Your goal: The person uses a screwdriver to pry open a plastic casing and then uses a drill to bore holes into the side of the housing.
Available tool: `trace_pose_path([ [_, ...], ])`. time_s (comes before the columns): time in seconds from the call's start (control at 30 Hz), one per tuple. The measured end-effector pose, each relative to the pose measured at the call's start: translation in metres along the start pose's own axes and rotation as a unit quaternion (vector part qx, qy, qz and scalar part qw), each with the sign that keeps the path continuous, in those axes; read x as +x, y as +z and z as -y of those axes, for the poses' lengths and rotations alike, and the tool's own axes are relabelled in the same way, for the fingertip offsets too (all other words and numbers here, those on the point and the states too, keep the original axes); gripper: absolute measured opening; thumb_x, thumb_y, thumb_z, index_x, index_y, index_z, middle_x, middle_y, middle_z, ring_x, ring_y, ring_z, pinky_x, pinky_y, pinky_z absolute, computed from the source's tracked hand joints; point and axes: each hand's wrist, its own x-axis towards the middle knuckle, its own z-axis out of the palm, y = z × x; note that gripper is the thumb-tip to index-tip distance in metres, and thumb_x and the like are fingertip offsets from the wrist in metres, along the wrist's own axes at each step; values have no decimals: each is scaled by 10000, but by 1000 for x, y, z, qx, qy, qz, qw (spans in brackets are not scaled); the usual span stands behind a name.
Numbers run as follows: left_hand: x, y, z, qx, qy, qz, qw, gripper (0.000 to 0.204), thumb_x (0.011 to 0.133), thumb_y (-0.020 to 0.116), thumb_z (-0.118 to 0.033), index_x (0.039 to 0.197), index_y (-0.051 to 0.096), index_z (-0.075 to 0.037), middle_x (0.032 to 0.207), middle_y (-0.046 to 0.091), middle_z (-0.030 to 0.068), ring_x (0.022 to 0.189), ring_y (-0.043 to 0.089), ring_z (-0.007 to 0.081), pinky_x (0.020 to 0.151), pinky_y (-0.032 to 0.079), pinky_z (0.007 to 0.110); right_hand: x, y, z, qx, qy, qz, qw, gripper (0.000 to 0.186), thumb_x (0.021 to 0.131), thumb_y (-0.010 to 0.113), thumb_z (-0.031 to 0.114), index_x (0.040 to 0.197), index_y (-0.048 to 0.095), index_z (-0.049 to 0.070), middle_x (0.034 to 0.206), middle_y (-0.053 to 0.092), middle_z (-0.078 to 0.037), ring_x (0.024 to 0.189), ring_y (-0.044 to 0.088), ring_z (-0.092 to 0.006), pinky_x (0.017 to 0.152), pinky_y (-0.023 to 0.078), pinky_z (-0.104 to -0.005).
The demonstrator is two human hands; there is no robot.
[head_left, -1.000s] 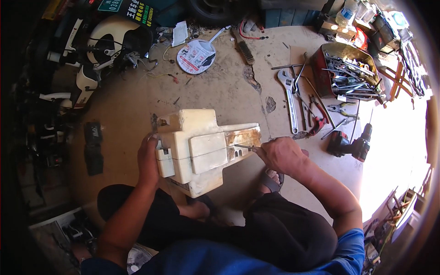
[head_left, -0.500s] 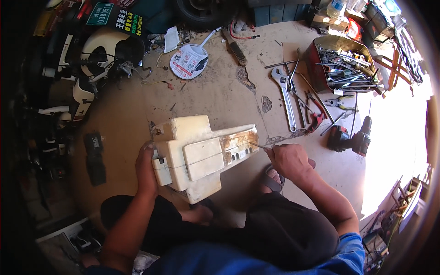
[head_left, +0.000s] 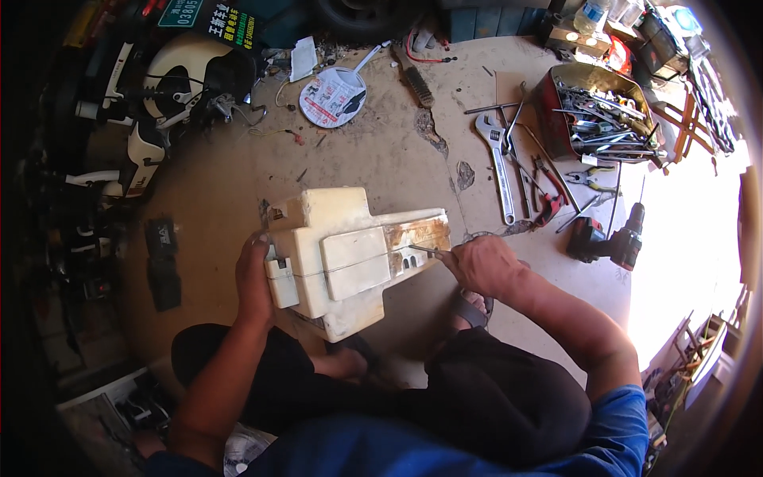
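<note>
A cream-coloured plastic case [head_left: 354,266], stepped in shape and narrower toward the right, is held tilted above my lap. My left hand [head_left: 253,278] grips its left end by a small block with a notch. Brown, rust-like residue [head_left: 429,230] covers part of the narrow end, beside a row of small dark slots. In my right hand [head_left: 486,266] is a thin metal-shafted tool [head_left: 425,250], its tip against the stained surface near the slots. The fingers hide its handle, so its exact kind cannot be told.
On the floor ahead lie an adjustable wrench [head_left: 498,163], pliers [head_left: 590,178], a wire brush [head_left: 416,86] and a round white paddle [head_left: 334,99]. A red toolbox [head_left: 548,119] full of tools and a cordless drill [head_left: 628,237] are to the right. A white-and-black scooter [head_left: 171,75] stands left.
The tool tip has shifted left along the stained area, with my right hand following. The case has risen slightly in view; my left hand keeps its grip.
</note>
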Motion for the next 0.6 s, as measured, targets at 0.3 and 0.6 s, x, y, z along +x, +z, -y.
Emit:
trace_pose_path([
  [0.3, -3, -6, 6, -15, -28, 6, 999, 497, 1105, 535, -382, 1428, 631, -16, 1275, 695, 90, 1129, 675, 198, 997, 531, 350, -6, 58, -54, 19, 155, 2, 988, 550, 1125, 481, 423, 857, 800, 63, 853, 777, -204, 821, 765, -408, 738, 611, -516],
  [0.6, -7, 6, -10, -52, -50, 0, 997, 482, 1103, 568, -413, 1352, 649, -8, 1212, 700, 73, 1085, 674, 173, 973, 534, 334, -17, 26, 5, 60, 99, -42, 992, 615, 1137, 465, 482, 784, 761, 75, 746, 746, -191, 738, 745, -409, 692, 597, -514],
])
